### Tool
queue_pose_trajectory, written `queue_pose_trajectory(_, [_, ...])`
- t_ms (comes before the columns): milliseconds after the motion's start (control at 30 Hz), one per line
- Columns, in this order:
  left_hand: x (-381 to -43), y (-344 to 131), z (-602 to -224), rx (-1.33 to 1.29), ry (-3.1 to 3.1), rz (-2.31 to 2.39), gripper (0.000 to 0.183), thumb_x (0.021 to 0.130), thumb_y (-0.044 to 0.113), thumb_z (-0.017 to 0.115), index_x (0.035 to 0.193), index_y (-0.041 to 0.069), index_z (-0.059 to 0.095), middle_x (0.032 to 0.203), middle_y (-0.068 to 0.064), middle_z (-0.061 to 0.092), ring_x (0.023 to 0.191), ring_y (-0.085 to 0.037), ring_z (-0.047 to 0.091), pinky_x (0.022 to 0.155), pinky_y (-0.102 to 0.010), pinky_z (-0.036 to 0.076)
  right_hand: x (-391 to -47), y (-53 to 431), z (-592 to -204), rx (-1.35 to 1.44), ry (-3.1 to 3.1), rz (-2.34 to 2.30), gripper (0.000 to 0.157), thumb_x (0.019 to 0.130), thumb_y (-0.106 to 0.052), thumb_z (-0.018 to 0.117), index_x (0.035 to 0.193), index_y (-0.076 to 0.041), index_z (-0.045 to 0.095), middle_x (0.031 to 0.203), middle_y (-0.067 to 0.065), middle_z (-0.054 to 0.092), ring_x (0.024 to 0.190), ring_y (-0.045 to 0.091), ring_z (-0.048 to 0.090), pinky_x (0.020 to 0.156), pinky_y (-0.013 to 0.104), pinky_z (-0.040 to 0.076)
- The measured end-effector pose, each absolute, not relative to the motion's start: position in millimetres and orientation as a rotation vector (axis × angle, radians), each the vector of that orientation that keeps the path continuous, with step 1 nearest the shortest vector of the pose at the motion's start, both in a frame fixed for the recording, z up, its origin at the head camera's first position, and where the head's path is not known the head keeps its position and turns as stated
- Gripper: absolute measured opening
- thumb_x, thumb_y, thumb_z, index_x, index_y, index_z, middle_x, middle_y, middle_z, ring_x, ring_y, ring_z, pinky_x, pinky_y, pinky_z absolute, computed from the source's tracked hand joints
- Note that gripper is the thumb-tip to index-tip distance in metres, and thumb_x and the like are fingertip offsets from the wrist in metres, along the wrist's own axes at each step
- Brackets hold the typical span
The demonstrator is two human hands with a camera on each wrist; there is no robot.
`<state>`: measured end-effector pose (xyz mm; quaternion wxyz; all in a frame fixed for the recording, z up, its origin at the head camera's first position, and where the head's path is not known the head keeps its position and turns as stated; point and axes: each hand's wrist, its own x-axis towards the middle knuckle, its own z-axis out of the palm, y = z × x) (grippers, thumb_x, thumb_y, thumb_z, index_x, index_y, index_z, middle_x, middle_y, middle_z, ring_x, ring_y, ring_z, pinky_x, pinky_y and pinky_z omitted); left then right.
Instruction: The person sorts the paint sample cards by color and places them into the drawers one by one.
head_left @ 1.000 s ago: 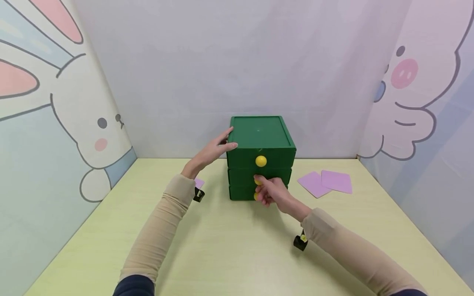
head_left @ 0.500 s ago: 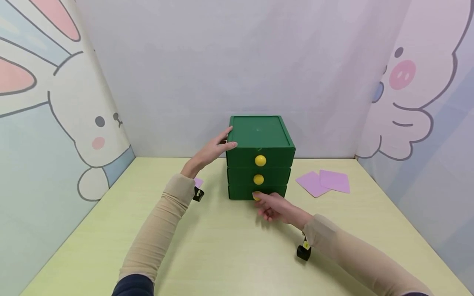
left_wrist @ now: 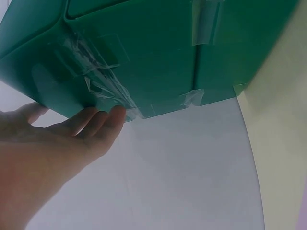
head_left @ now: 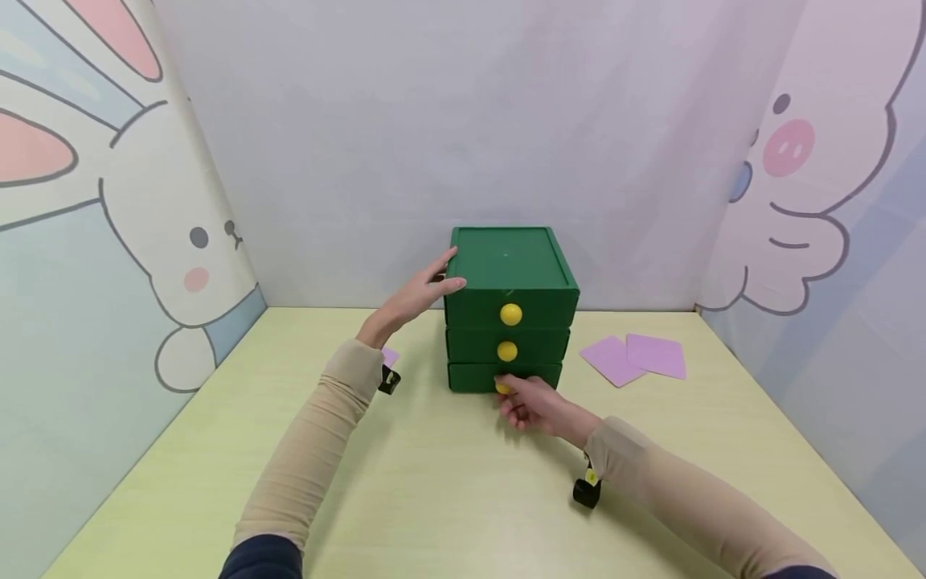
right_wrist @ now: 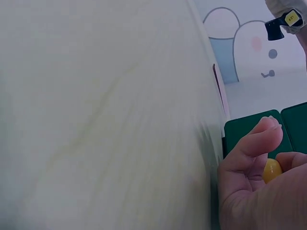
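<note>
We note the green three-drawer cabinet (head_left: pixel 506 257) at the table's (head_left: pixel 448 482) far side. The hands are apart: left hand (head_left: pixel 412 297) rests extended fingers against the cabinet's left side; right hand (head_left: pixel 538 404) pinches the bottom yellow knob (right_wrist: pixel 272 170). Two lilac cards (head_left: pixel 657 356) lie to the right.

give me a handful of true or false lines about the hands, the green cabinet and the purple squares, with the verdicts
1. The right hand is at the bottom yellow knob. True.
2. The left hand grips the top knob. False: it rests against the left side of the green cabinet.
3. Three yellow knobs show on the cabinet's front. True.
4. The two purple squares right of the cabinet lie apart. False: they overlap.
5. Clear tape is stuck on the cabinet. True.
</note>
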<state>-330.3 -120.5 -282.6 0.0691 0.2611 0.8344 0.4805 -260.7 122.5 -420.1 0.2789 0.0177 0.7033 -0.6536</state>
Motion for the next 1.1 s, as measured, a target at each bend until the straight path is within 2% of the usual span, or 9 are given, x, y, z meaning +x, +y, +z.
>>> queue_pose_trajectory(300, [-330.4,-121.9,-283.3,0.771,2.514,1.452,0.074,0.095,0.052,0.050,0.155,0.037,0.009,0.163,0.004,0.010,0.150,-0.023,0.016,0.117,-0.055,0.024,-251.7,122.3,-419.5,-0.026,1.998,-1.683,0.039,0.097,-0.037,0.053,0.092,0.001,0.061,0.055,-0.003,0.056,0.044,0.008,0.049,0.044,0.019,0.044])
queue_pose_trajectory(633, [-330.2,-121.0,-283.3,0.774,2.533,1.434,0.072,0.095,0.053,0.050,0.154,0.040,0.010,0.163,0.004,0.012,0.149,-0.023,0.018,0.117,-0.055,0.025,-246.2,121.4,-421.3,-0.081,2.114,-1.662,0.040,0.097,-0.036,0.054,0.085,0.002,0.060,0.051,0.000,0.055,0.041,0.010,0.047,0.041,0.021,0.043])
queue_pose_trajectory(1100, [-330.3,-121.4,-283.3,0.790,2.518,1.440,0.071,0.097,0.050,0.048,0.155,0.038,0.009,0.163,0.004,0.010,0.150,-0.023,0.016,0.118,-0.054,0.024,-226.8,122.0,-416.4,-0.142,2.169,-1.603,0.046,0.095,-0.041,0.057,0.087,0.004,0.061,0.050,0.001,0.054,0.040,0.010,0.049,0.041,0.021,0.041])
